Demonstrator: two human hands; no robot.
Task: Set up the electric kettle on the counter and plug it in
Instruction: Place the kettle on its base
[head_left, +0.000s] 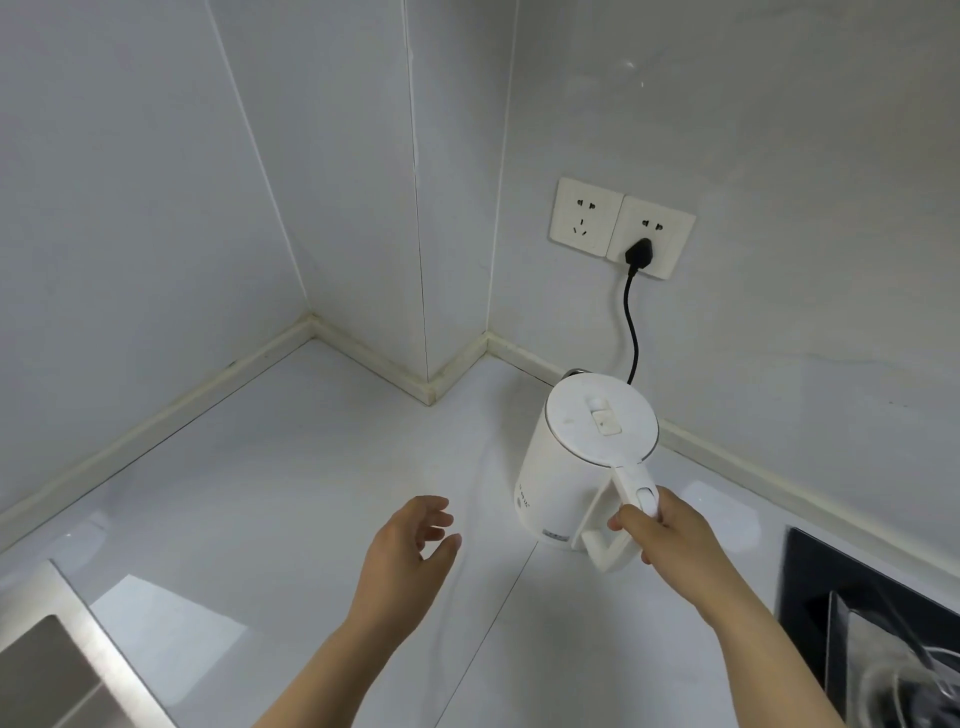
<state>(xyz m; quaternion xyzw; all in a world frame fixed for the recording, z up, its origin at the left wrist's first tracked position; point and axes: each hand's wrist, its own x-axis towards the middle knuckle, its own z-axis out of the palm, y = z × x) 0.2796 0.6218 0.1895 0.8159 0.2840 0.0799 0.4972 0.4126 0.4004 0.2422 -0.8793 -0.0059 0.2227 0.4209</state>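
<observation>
Gripping the electric kettle (571, 467) by its handle (629, 483), the right hand (670, 535) needed to seat it flat on the counter (311, 467), keeping the cord (631, 322) slack, while the left hand (410, 540) hovered relaxed and empty.

Soft, even, cool-grey light fills the scene. It is moderately bright, seems to come from above, and leaves no hard shadows. The glossy white stone counter (311, 493) mirrors pale patches of light at lower left and just right of the white plastic electric kettle (566, 467), which throws only a faint, diffuse shadow at its base. Tiny glare specks sit high on the pale grey tiled wall (779, 156). The wide lens bows tile seams and counter edges toward the frame borders. The centre is sharp, but the black glass hob (831, 587) at lower right looks smeared.
</observation>
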